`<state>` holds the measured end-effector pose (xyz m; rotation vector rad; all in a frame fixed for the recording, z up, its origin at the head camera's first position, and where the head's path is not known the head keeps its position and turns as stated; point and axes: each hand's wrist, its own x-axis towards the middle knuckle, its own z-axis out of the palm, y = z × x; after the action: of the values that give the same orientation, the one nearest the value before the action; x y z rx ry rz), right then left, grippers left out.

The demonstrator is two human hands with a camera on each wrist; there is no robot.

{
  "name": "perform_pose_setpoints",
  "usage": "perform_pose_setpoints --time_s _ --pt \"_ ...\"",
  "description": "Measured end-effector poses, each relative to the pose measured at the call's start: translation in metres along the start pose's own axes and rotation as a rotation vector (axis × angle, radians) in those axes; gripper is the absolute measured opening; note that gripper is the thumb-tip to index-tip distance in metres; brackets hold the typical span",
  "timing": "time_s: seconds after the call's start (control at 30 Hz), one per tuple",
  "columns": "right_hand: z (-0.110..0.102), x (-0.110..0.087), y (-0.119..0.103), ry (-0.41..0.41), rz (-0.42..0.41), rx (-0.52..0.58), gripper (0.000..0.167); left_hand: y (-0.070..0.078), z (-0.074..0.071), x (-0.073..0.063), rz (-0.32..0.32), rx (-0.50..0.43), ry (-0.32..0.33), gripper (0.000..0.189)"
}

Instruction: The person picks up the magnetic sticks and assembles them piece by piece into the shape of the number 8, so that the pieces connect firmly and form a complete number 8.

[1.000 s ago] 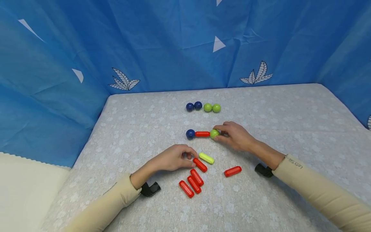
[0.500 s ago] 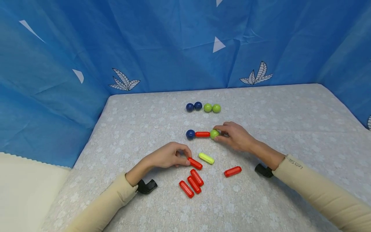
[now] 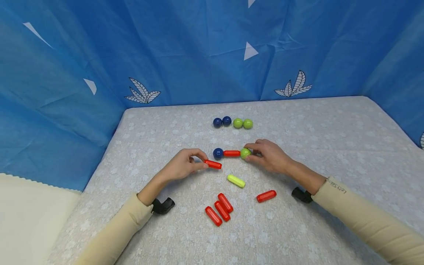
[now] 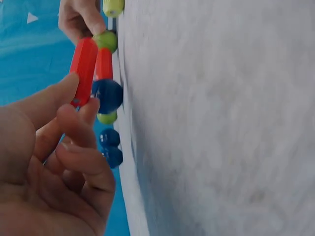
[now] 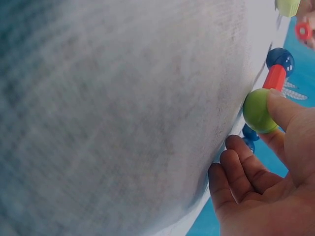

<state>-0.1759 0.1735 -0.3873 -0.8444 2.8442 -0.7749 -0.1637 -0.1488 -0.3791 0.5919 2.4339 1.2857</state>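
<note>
My left hand [image 3: 183,164] pinches one end of a red rod [image 3: 213,164] between thumb and fingers, also seen as a red rod [image 4: 84,69] in the left wrist view. The rod's free end points right, just below a blue ball [image 3: 218,153]. That ball joins a second red rod [image 3: 232,153], whose other end meets a green ball [image 3: 245,153]. My right hand [image 3: 269,155] pinches this green ball [image 5: 259,111] between thumb and finger, its other fingers loosely bent in the right wrist view.
Two blue balls [image 3: 222,122] and two green balls [image 3: 243,123] lie in a row farther back. A yellow-green rod [image 3: 236,181] lies nearer. Three red rods [image 3: 222,210] lie in front, and another red rod [image 3: 266,196] to the right. A blue curtain [image 3: 205,51] hangs behind the cloth-covered table [image 3: 314,132].
My left hand has taken the uppermost loose red rod and carried it away from me and left, up beside the blue ball. My right hand has stayed on the green ball.
</note>
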Motion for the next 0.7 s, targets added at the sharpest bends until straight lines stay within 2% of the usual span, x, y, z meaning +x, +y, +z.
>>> perform_pose_setpoints --time_s 0.17,0.33,0.53,0.7 --pt "0.0000 -0.0003 -0.0004 0.000 0.000 0.003 0.035 -0.0033 -0.0054 0.0017 -0.023 -0.012 0.110 0.016" --pt "0.0001 -0.0004 -0.0003 0.002 -0.007 0.006 0.035 -0.0061 -0.0075 0.0022 -0.021 -0.027 0.167 0.016" --pt "0.0001 -0.0006 0.0001 0.008 -0.021 0.003 0.033 -0.0032 -0.0057 0.0013 0.008 -0.013 0.187 0.014" --pt "-0.0003 -0.0011 -0.0003 0.007 -0.019 0.005 0.034 0.0015 -0.0034 -0.0001 -0.010 0.038 0.155 0.014"
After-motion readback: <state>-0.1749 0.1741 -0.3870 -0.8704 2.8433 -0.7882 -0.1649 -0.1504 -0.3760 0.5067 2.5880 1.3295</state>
